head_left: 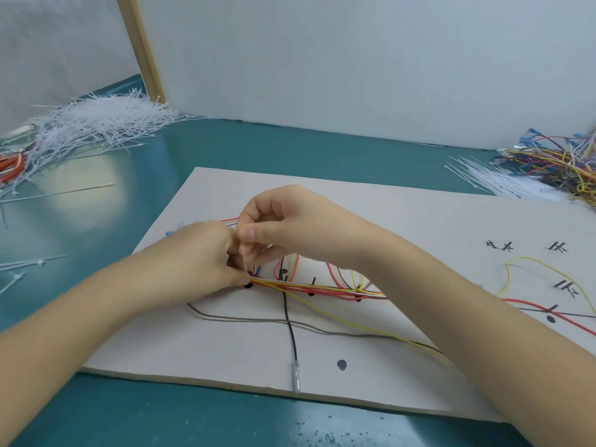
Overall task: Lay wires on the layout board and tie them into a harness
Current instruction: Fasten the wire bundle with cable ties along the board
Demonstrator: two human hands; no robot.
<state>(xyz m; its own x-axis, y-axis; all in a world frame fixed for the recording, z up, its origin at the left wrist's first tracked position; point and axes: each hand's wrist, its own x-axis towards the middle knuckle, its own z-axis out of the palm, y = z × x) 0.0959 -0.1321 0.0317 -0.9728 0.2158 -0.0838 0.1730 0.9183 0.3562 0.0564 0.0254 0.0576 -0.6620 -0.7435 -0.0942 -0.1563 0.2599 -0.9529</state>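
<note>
A pale layout board [225, 343] with black marks lies on the teal table. A bundle of red, yellow and white wires [322, 288] runs across its middle. My left hand [200, 256] pinches the left end of that bundle against the board. My right hand [280, 221] hovers just above it with curled fingers, thumb and forefinger pinched together on something thin that I cannot make out. A grey wire [245, 319], a black wire with a clear terminal [296, 375] and a loose yellow wire [364, 329] cross the near half of the board.
A heap of white cable ties [96, 127] lies at the back left, beside orange-handled cutters [11, 166]. More ties [503, 182] and a tangle of coloured wires [554, 162] sit at the back right. White panels wall the back.
</note>
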